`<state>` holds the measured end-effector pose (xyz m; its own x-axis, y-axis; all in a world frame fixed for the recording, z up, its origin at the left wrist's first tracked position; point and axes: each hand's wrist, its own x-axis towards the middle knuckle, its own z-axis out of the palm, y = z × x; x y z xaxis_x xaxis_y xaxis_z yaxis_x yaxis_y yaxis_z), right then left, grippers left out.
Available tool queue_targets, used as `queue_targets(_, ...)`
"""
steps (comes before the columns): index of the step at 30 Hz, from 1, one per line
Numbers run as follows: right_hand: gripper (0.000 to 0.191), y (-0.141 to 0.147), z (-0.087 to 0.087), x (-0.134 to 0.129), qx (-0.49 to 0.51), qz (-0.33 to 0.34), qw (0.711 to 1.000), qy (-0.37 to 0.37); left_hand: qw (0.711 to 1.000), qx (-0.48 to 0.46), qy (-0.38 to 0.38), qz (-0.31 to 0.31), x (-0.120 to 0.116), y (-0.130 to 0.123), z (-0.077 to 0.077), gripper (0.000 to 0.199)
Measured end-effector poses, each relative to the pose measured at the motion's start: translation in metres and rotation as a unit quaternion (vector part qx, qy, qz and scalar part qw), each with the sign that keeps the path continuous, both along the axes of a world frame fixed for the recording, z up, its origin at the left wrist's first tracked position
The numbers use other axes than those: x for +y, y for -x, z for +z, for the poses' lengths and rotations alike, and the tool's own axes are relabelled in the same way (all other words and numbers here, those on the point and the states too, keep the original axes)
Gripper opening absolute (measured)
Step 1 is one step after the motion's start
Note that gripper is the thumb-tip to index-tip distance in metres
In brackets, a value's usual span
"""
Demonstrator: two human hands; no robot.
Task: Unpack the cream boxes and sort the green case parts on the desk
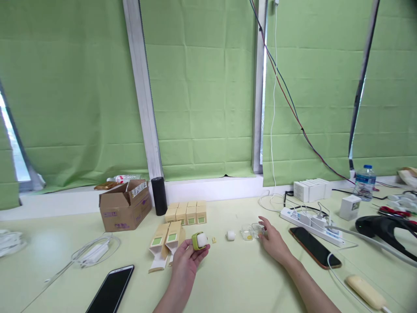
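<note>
Head view showed the left hand [192,254] pinching the green case [195,241] above the surface [224,280], its white block [202,240] facing right, long axis unclear, while the right hand [271,240] was at the clear cups [247,232], grip impossible to tell.

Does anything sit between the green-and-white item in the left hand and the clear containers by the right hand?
Two small things lie on the tabletop between: a yellow piece nearer the green-and-white item, then a white block nearer the clear containers. Nothing else shows there.
</note>
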<state>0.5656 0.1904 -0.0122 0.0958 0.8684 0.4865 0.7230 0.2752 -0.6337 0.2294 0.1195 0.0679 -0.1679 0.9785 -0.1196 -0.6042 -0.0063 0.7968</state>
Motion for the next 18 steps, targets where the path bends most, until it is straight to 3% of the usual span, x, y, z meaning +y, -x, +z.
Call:
queue_targets(6, 0.058, 0.019, 0.033, -0.013, -0.019, 0.000, 0.995, -0.093, 1.000, -0.005, 0.006, -0.011, -0.003, -0.003, 0.002, 0.010)
queue_targets(10, 0.052, 0.069, 0.058, -0.041, 0.002, 0.104, 0.979, -0.175, 0.999, -0.011, 0.012, -0.032, -0.008, -0.006, 0.003, 0.016)
queue_targets(14, 0.063, 0.127, 0.072, -0.078, 0.102, 0.231, 0.963, -0.097, 0.996, -0.030, 0.009, -0.079, -0.013, -0.010, 0.002, 0.026)
queue_targets(18, 0.070, 0.163, 0.081, -0.098, 0.220, 0.297, 0.929, -0.009, 0.994, -0.033, -0.003, -0.102, -0.017, -0.015, 0.001, 0.032)
